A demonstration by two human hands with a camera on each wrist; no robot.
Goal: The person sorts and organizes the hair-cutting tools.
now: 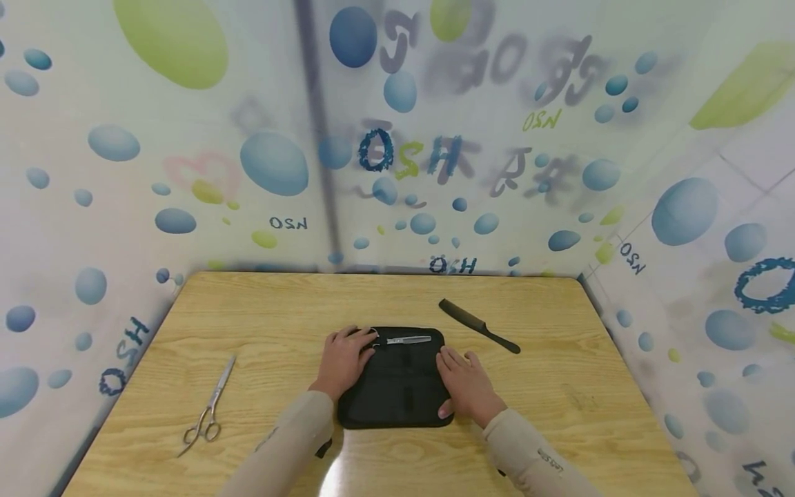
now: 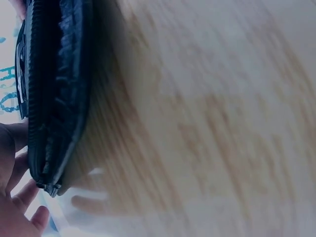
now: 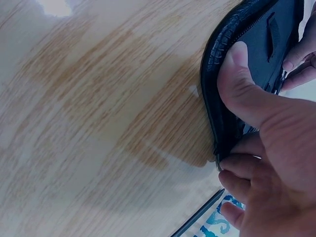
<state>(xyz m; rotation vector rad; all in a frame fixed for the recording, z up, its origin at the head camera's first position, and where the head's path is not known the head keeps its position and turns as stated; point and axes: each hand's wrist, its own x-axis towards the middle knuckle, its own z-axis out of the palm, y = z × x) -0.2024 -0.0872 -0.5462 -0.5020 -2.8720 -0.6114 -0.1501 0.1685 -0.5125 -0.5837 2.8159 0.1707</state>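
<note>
A black zip case (image 1: pixel 397 390) lies flat on the table between both hands. Near its far edge rests a silver pair of scissors (image 1: pixel 410 339), blades pointing right, rings partly hidden by fingers. The left hand (image 1: pixel 344 360) lies over the case's upper left edge, its fingertips at those rings; whether it pinches them cannot be made out. At the right edge, the right hand (image 1: pixel 466 383) grips the case, with the thumb (image 3: pixel 237 69) on top and fingers along the side. The left wrist view shows the zipped side of the case (image 2: pixel 59 89) close up.
Another, larger pair of scissors (image 1: pixel 211 407) lies on the table's left side, tips pointing away. A black comb (image 1: pixel 478 326) is beyond the right hand. The wooden table (image 1: pixel 267 304) meets a patterned wall (image 1: pixel 248 241) at the back.
</note>
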